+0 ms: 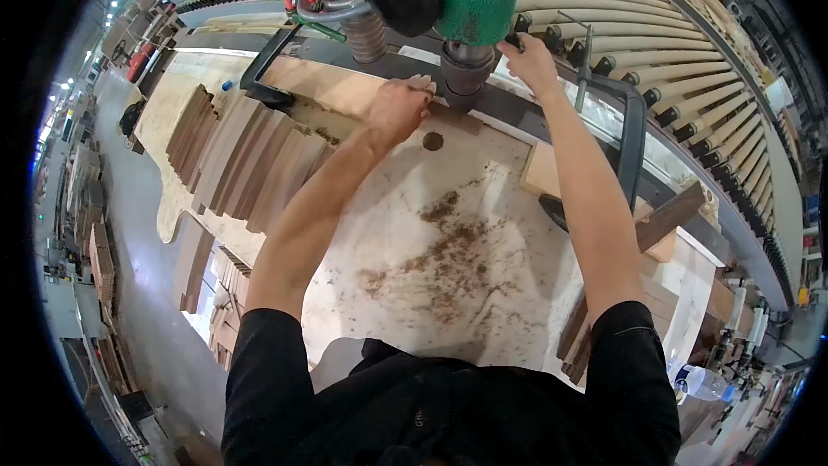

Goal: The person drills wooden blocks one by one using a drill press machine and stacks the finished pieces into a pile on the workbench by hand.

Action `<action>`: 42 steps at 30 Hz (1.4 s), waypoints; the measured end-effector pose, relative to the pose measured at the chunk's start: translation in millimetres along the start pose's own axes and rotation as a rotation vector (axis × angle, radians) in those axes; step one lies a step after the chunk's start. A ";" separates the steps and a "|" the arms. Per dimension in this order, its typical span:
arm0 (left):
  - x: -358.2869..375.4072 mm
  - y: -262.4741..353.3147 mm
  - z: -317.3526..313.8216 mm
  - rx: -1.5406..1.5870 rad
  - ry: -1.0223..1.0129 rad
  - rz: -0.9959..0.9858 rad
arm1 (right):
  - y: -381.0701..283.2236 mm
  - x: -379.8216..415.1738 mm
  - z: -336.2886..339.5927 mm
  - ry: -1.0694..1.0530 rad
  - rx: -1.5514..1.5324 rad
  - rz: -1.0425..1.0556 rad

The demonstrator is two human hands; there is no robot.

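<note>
A green drill press (483, 0) stands over the far edge of the worktop, its dark chuck (467, 73) pointing down. Below the chuck lies a brown wood piece (457, 120), against a pale wooden board (323, 82). My left hand (401, 110) is closed on the piece's left end, fingers curled beside the chuck; part of the piece is hidden under it. To the right of the chuck, my right hand (530, 62) is closed around a dark lever handle (514, 39) of the press. Whether the bit touches the wood cannot be seen.
Brown wood strips (237, 155) are stacked at left on the pale worktop (371, 233). Sawdust (448, 250) and a round hole (433, 141) mark its middle. Black clamps (267, 73) flank the board, another clamp (634, 138) at right. A water bottle (703, 382) lies lower right.
</note>
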State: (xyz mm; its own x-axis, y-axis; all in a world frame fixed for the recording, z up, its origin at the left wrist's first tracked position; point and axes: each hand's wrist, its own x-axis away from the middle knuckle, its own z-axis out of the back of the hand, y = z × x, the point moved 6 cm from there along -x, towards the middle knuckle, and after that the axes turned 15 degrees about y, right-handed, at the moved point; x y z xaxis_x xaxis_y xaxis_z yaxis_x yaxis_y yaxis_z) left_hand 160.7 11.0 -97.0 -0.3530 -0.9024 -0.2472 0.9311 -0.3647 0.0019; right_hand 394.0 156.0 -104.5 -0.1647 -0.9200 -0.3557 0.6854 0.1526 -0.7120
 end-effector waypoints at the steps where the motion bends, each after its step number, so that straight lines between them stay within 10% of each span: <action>1: 1.8 1.7 3.9 0.033 0.131 -0.046 | 1.1 1.8 4.0 -0.007 0.009 0.015; 9: 17.0 -7.2 2.9 0.197 0.520 -0.070 | 24.9 18.0 133.8 0.093 0.048 0.198; 15: 45.8 -16.1 -5.5 -0.110 0.639 0.305 | -44.5 10.3 238.0 0.139 0.128 0.243; 42: 34.2 48.3 -39.5 0.385 0.794 0.385 | -59.3 11.9 238.7 0.129 0.175 0.217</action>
State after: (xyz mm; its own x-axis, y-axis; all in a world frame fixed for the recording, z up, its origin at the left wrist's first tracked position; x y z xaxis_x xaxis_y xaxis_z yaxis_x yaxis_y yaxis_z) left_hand 197.2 -28.4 -143.5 0.2672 -0.6087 -0.7470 0.8262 -0.2543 0.5027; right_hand 520.7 49.8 78.0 -0.0821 -0.8178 -0.5697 0.8241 0.2657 -0.5002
